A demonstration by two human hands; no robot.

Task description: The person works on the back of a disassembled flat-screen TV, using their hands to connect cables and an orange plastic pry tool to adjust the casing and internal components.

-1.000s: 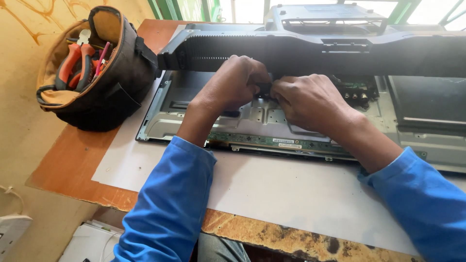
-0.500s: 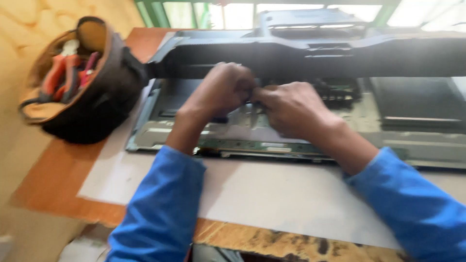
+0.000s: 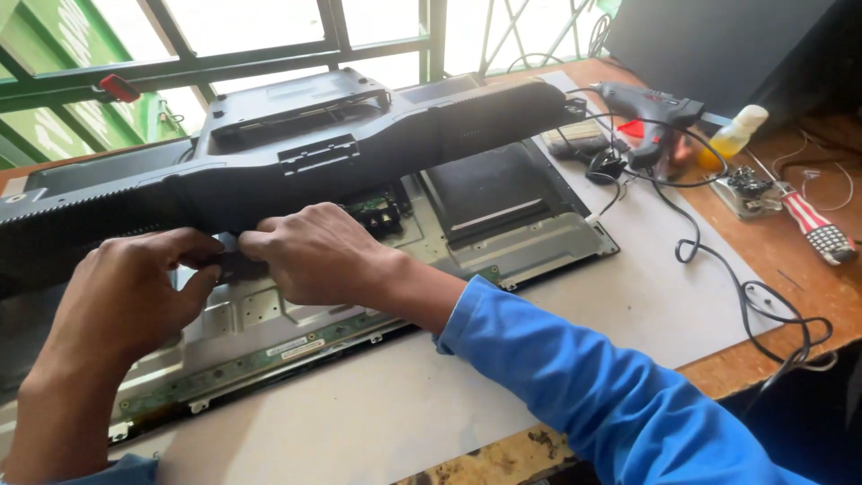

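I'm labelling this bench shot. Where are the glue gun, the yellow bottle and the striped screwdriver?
glue gun (image 3: 648, 106): head view, on its dark body.
yellow bottle (image 3: 729, 141): head view, on its yellow side.
striped screwdriver (image 3: 813, 224): head view, on its striped handle.

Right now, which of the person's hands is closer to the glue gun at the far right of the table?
The right hand. It sits mid-table at the black back cover, with the glue gun farther right and beyond it. The left hand is further left still.

Looks like an electronics repair workshop: opened flat-screen television chassis of bare grey metal (image 3: 503, 216) on wooden desk (image 3: 808, 296), black glue gun (image 3: 646, 108) and striped-handled screwdriver (image 3: 813, 224) right of the grips.
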